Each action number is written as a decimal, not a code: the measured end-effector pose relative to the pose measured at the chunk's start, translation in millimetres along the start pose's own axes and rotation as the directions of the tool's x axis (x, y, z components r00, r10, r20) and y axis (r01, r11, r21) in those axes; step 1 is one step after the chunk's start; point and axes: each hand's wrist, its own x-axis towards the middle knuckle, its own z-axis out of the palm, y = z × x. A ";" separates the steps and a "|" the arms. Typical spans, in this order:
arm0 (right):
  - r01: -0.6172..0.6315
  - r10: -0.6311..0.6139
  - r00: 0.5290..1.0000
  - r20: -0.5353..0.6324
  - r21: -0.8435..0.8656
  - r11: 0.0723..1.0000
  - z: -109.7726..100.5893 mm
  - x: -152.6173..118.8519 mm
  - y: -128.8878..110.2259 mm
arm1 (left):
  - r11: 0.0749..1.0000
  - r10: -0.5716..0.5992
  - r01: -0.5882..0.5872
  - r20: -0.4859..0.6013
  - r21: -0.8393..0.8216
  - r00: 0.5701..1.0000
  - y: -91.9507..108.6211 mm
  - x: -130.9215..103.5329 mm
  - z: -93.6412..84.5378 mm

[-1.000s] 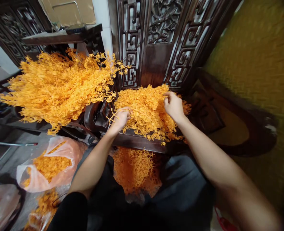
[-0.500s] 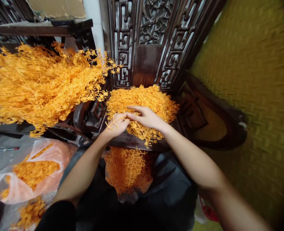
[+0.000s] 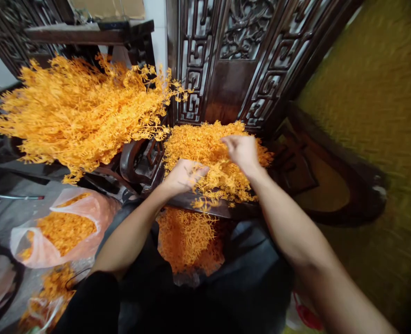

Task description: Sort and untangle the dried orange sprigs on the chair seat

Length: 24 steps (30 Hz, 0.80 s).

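Note:
A pile of small orange sprigs (image 3: 198,139) covers the seat of a dark carved wooden chair. Over its front left part is my left hand (image 3: 185,176), its fingers closed around an orange sprig. My right hand (image 3: 240,150) is held above the right side of the pile, fingers curled together; whatever is between the fingertips is too small to name. To the left lies a large heap of orange branches (image 3: 76,111). Below the seat edge, between the legs, a clear bag (image 3: 187,241) holds more orange stems.
On the floor at left stands a pinkish plastic bag (image 3: 104,215) with orange pieces, with another orange clump (image 3: 55,287) below it. The carved chair back (image 3: 235,83) rises behind the pile. A woven yellow surface (image 3: 375,116) is at right.
My hands were together over the front of the pile; now they are apart, the right one farther right and higher. The whole view has shifted, so the scene sits more to the right.

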 end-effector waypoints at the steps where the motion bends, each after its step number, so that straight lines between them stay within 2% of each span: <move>1: -0.093 0.100 0.986 -0.134 0.060 0.994 -8.1 3.2 13.8 | 1.000 -0.013 0.013 -0.004 -0.011 1.000 0.4 -2.3 -5.7; 2: -0.185 0.216 0.954 -0.210 0.156 0.970 -15.6 5.3 27.0 | 1.000 -0.024 0.023 -0.019 -0.017 1.000 0.0 -4.3 -10.8; 4: -0.267 0.326 0.932 -0.160 0.309 0.913 -24.5 6.3 47.3 | 0.999 -0.039 0.037 -0.060 -0.033 0.997 -2.4 -6.1 -17.5; 6: -0.275 0.309 0.949 -0.059 0.318 0.907 -22.5 4.8 56.4 | 0.997 -0.049 0.044 -0.088 -0.059 0.995 -5.4 -5.1 -18.9; 8: -0.205 0.214 0.977 -0.027 0.182 0.962 -12.8 4.1 55.0 | 0.996 -0.046 0.038 -0.090 -0.086 0.995 -6.7 -2.3 -17.0; 10: -0.098 0.097 0.995 -0.027 -0.047 0.994 -3.1 5.1 46.2 | 0.992 -0.039 0.028 -0.084 -0.124 0.996 -6.1 0.4 -15.0; 12: -0.012 0.016 1.000 0.013 -0.251 0.968 1.5 4.4 31.7 | 0.989 -0.033 0.020 -0.092 -0.143 0.995 -4.4 2.4 -14.0; 14: 0.021 -0.003 0.998 0.059 -0.314 0.949 1.7 -2.2 12.0 | 0.995 -0.025 0.013 -0.122 -0.096 0.992 -2.9 3.8 -13.6; 15: 0.017 0.006 0.996 0.087 -0.268 0.963 1.3 -8.1 0.6 | 0.999 -0.015 0.008 -0.136 -0.052 0.991 -2.5 4.3 -13.3; 17: -0.026 0.040 0.979 0.201 -0.073 0.997 1.1 -23.3 -23.4 | 0.999 0.012 -0.007 -0.155 0.033 0.988 -2.6 5.1 -11.9; 19: -0.070 0.035 0.927 0.374 0.082 0.994 1.9 -37.8 -44.2 | 0.996 0.042 -0.030 -0.160 0.080 0.986 -3.6 5.6 -9.5; 21: -0.065 -0.002 0.867 0.499 0.117 0.991 1.8 -46.1 -57.1 | 0.991 0.082 -0.068 -0.125 0.113 0.989 -5.0 5.0 -6.7; 22: -0.054 -0.014 0.851 0.525 0.113 0.992 0.8 -47.2 -59.6 | 0.987 0.103 -0.091 -0.087 0.132 0.991 -5.5 4.2 -5.5; 24: -0.074 0.013 0.867 0.499 0.103 0.992 -3.1 -44.6 -57.1 | 0.979 0.134 -0.132 -0.005 0.157 0.991 -5.6 1.4 -3.8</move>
